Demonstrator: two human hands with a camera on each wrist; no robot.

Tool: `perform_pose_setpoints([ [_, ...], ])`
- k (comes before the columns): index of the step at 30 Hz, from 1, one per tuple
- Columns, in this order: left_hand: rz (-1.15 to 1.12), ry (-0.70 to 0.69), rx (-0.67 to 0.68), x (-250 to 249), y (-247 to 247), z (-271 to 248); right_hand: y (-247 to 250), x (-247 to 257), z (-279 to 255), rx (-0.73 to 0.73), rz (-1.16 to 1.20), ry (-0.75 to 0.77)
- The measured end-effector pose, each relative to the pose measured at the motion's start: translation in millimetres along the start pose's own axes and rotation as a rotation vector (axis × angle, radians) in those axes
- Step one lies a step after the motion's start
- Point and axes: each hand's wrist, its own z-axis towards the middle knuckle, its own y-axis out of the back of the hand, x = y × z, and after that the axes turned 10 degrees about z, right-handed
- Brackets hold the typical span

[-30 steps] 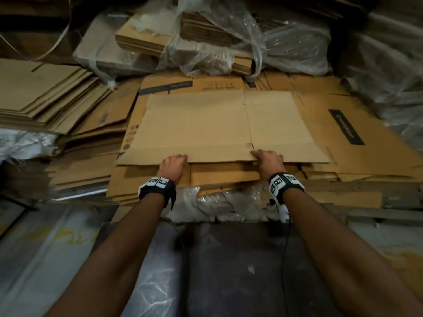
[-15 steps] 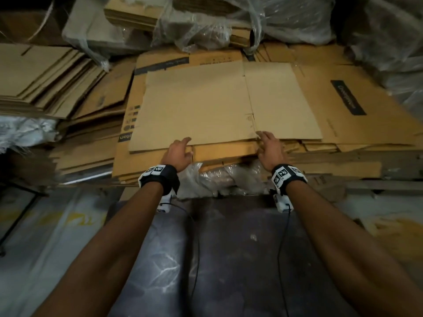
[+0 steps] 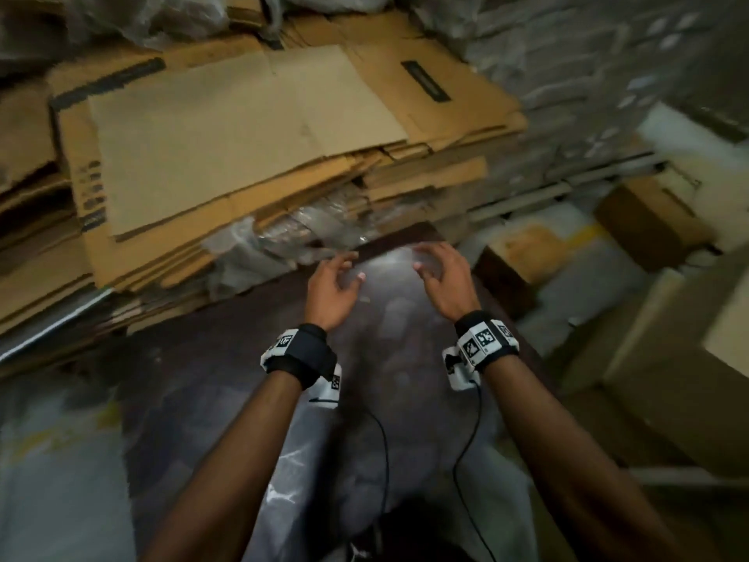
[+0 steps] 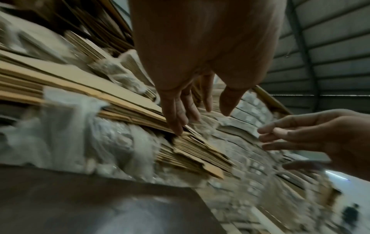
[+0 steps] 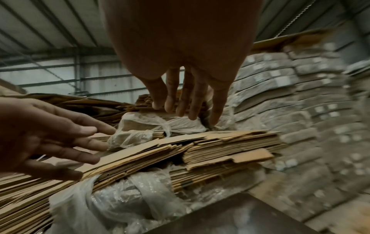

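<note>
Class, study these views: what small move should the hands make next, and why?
Probably reach both forward to the near edge of the top cardboard sheet. The left hand and right hand hover open in front of the stack and hold nothing.

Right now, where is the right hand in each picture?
Head: right hand at centre-right, empty.
Left wrist: right hand at the right edge.
Right wrist: right hand at top centre.
Shared landmark: flattened cardboard stack ahead of it.
</note>
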Motion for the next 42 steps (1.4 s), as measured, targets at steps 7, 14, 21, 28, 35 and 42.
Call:
perform_pose_setpoints([
  [7,-0.124,-0.245,0.251,-110.6,-105.9,-73.5,118.8,-30.0,-146.5,-0.331,-0.086,-0.174],
  [14,-0.165,-0.469,0.516,-228.7,-201.7,-128.2,235.6,-38.9,-267.3,-0.699,-0.196,-0.38],
  [21,-0.16,-0.524,0.647,-317.5,-289.1,-154.9,320.7,-66.8,-319.6,-0.868,-0.186,-0.627],
  [28,-0.057,-0.457,0.618,-368.5,-372.5,-137.0,398.8,-138.7,-307.6,-0.8,-0.101,-0.864],
  [35,0.111,-0.372,0.665,-382.2,-430.6,-107.6,423.7,-210.4,-292.9,-0.729,-0.188,-0.998],
  [42,0.101,-0.391,0.698,-372.8,-451.8,-93.8,430.0,-229.3,-274.3,-0.689,-0.154,-1.044],
])
